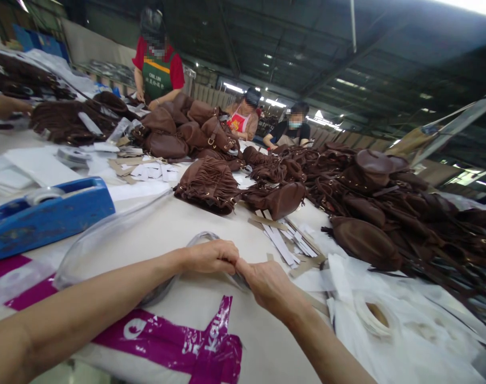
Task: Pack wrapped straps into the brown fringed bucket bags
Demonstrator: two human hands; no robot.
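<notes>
Over the white tabletop (159, 229), my left hand (217, 257) and my right hand (267, 285) meet with their fingertips touching or nearly so. Both are closed in a pinch on a looped clear-grey plastic strip (160, 293), which may be tubing; its exact kind cannot be made out. One loop of it curves behind my left wrist, and a short piece shows under my right fingers. A wider clear plastic loop (107, 224) arcs over the table to the left; whether it belongs to the same strip is unclear. My fingers hide the gripped part.
A blue tape dispenser (67, 210) stands at left. Purple printed tape (159, 338) lies along the near edge. Brown fringed bags (209, 184) are heaped behind, with paper strips (281, 242) before them. White sheeting and a tape roll (373, 317) lie right. Several co-workers stand beyond.
</notes>
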